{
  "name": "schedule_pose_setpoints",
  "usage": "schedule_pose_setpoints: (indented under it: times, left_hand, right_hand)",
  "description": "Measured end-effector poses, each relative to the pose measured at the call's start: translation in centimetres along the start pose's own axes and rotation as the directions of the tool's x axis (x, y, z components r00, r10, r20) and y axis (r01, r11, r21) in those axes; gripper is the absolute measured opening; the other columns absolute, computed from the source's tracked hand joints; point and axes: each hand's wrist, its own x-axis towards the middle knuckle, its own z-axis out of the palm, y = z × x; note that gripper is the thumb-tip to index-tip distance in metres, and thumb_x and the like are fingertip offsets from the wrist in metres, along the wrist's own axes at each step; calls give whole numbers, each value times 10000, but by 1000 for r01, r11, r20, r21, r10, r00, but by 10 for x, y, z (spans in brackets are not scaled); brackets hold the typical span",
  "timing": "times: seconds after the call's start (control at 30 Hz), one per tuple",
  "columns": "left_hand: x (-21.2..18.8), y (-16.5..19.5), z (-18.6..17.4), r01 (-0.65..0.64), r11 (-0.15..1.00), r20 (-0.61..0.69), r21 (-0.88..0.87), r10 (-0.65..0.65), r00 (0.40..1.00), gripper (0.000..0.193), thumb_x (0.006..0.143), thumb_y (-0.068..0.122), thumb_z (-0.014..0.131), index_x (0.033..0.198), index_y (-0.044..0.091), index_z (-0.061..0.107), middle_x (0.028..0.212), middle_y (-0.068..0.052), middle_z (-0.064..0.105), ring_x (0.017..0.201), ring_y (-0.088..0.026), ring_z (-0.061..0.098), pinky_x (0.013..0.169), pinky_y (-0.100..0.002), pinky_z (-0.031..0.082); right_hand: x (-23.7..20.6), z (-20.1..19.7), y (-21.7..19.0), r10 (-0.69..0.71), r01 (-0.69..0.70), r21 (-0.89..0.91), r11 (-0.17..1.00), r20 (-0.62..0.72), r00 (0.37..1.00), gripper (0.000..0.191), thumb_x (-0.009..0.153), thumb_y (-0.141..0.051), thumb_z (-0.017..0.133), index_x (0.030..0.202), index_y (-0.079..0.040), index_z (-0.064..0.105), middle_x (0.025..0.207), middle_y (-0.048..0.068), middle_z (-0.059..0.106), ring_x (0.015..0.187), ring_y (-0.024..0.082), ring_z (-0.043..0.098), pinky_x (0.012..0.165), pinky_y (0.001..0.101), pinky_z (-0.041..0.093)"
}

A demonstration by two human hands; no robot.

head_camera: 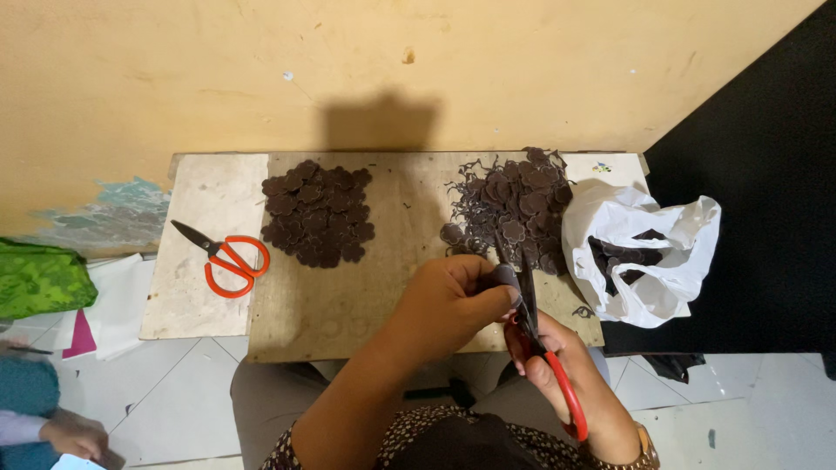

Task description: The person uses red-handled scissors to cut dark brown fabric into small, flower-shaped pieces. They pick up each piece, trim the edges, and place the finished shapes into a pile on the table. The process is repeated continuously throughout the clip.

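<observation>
Low wooden table against a yellow wall, white tile floor. Near front edge, right hand fingers closed on red-handled scissors, left hand fingers pinching a small dark piece. Neat pile center, scrappy pile and white bag right, spare orange scissors left.

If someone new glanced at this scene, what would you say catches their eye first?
Probably the red-handled scissors in the right hand, cutting a small dark piece pinched by the left hand at the board's near edge. Next, two heaps of dark flower-shaped cutouts on the wooden board: a tidy pile at centre-left and a scrappier one beside a white plastic bag. A spare pair of orange-handled scissors lies at the left.
</observation>
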Motion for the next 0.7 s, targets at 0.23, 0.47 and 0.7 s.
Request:
schedule_pose_setpoints:
  times: [0.23,0.47,0.7]
  left_hand:
    - [3,-1,-5,53,998,41,-16,-52,998,171,878,104,710,958,-46,722,835,-97,765,758,-120,726,711,-258,597]
    - [8,-12,-9,15,991,111,-129,-1,994,157,907,87,723,949,-64,718,846,-93,756,770,-118,709,730,-258,579]
    - [12,-20,-12,-6,983,120,-184,29,992,167,958,135,685,996,-24,718,865,-73,757,791,-99,721,759,-256,601]
  right_hand:
    - [0,-3,2,38,-38,-33,999,-7,999,880,839,-761,583,1299,-13,648,737,-13,489,661,106,448,591,263,382]
    - [1,-2,12,-1,0,-16,1000,-26,1000,850,871,-747,593,1256,9,640,863,5,582,780,108,521,712,259,444]
    - [6,-1,17,-21,22,25,999,-36,999,814,895,-692,609,1303,12,625,844,5,568,749,109,493,690,256,417]
